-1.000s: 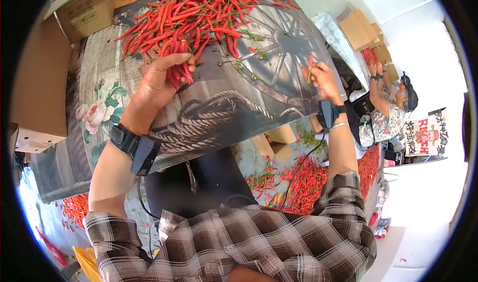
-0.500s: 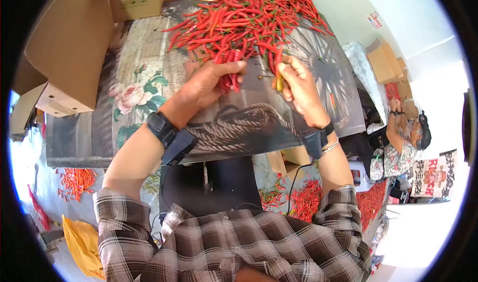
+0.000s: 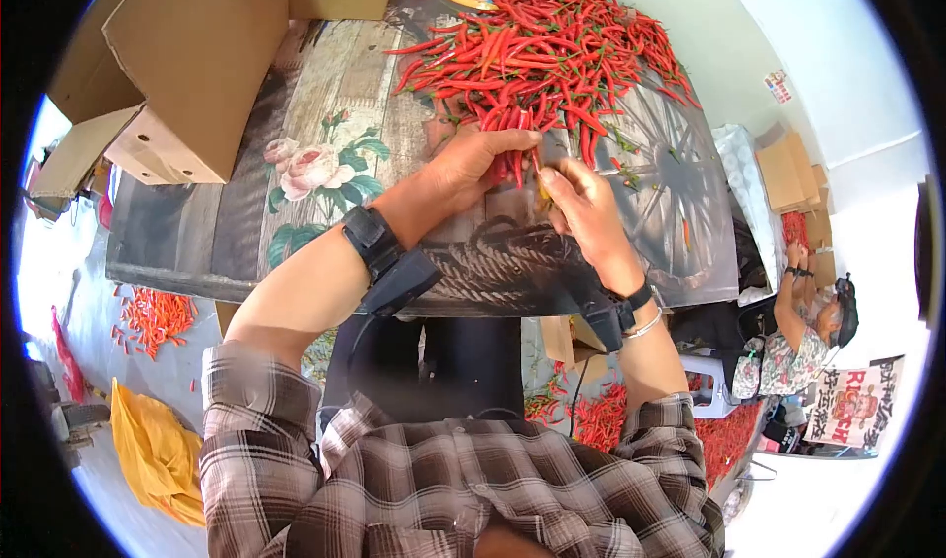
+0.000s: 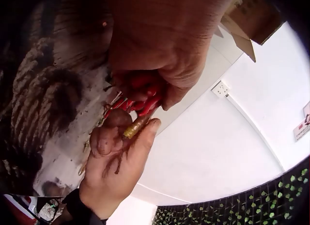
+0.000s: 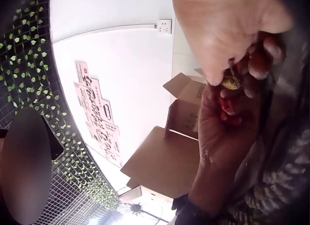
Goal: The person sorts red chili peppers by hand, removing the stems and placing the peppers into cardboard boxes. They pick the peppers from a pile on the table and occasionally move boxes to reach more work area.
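Note:
My left hand (image 3: 463, 172) grips a small bunch of red chili peppers (image 3: 517, 169), its thumb lying across them. Close beside it, my right hand (image 3: 588, 213) pinches a chili pepper with a yellow end (image 4: 130, 132) between thumb and fingers. In the left wrist view this pepper reaches up to the red ones in my left hand. The right wrist view shows the two hands overlapping, with red peppers (image 5: 229, 108) against the left palm. Just beyond the hands lies a large heap of red chili peppers (image 3: 562, 55) on the printed tabletop (image 3: 325, 85).
An open cardboard box (image 3: 197, 75) stands at the table's left. More peppers lie on the floor, one pile (image 3: 156, 319) at left and others below the right edge. A yellow bag (image 3: 153, 450) lies at lower left. Another person (image 3: 798, 331) works at boxes on the right.
My right hand has come in from the right with its pepper and now meets my left hand. The left hand keeps its bunch. The head view has turned, shifting the table rightward.

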The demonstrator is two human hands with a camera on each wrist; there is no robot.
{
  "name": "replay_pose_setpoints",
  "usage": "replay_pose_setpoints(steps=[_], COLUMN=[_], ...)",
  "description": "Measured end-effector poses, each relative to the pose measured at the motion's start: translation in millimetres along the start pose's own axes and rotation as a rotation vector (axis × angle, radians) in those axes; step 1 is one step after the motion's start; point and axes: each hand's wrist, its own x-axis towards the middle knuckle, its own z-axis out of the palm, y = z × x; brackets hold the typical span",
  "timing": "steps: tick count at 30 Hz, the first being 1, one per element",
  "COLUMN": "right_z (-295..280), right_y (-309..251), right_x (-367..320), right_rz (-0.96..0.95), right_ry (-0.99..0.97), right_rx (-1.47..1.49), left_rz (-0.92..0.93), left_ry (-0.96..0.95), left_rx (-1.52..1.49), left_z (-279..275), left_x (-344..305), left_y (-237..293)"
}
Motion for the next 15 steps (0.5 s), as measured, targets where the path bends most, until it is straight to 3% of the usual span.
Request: replay_pose_setpoints(steps=[2,10,15], right_z=[-8.3,-5.8,-6.9], right_y=[9.1,8.8,11.0], right_x=[-4.4,-16.8,-21.2], right_rz=[0.041,0.026,-0.092], right_ry=[-0.081,-0.025,0.099], right_rx=[-0.182,-0.098,-0.314], left_rz=[0.029,-0.012,0.034], left_ry=[0.014,-0.013,-0.03], left_rx=[0.009,0.065,0.101], left_z=[-4.6,-5.1,1.3], left_x=[5.0,3.2,5.4], left_y=[-4.3,-1.9,-5.8])
